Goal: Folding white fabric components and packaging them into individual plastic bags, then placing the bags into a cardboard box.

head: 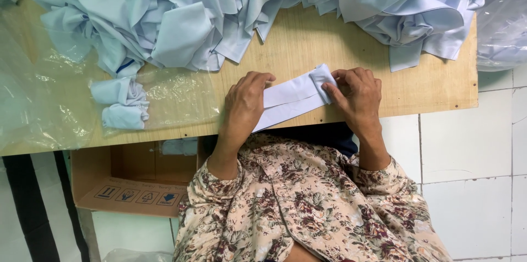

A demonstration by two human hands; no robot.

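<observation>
- Left hand [244, 103]: lies on top of a strip of pale blue cloth [291, 97], fingers loosely bent, fingertips pressing down. It seems to pin the strip rather than grip it; the thumb is hidden, so a pinch underneath can't be ruled out.
- Right hand [357, 94]: closed onto the far end of the strip. The fingertips nip a small turned-over fold [321, 78] there.
- The strip lies slantwise on the wooden table [428, 89], near its front edge, between the two hands. Its lower end pokes out from under the left hand, at the table edge.
- Step in hand, as I judge it: folding or rolling the strip from its right end, with the first turn just made and most of the length still flat.
- A further turn would call for the left hand to hold the strip taut and flat while the right fingers keep the edges of the fold square. A slack strip would likely fold crooked.
- Around: a big heap of the same pale blue cloth [181, 15] runs along the back of the table, well apart from the hands.
- A small wad of cloth [123, 103] sits on a clear plastic sheet [38, 103] to the left.
- Another plastic bag [502, 26] shows at the right edge.
- Below the table: an open cardboard box [132, 185] and a white tiled floor [466, 147].
- The person wears floral sleeves [307, 201].
</observation>
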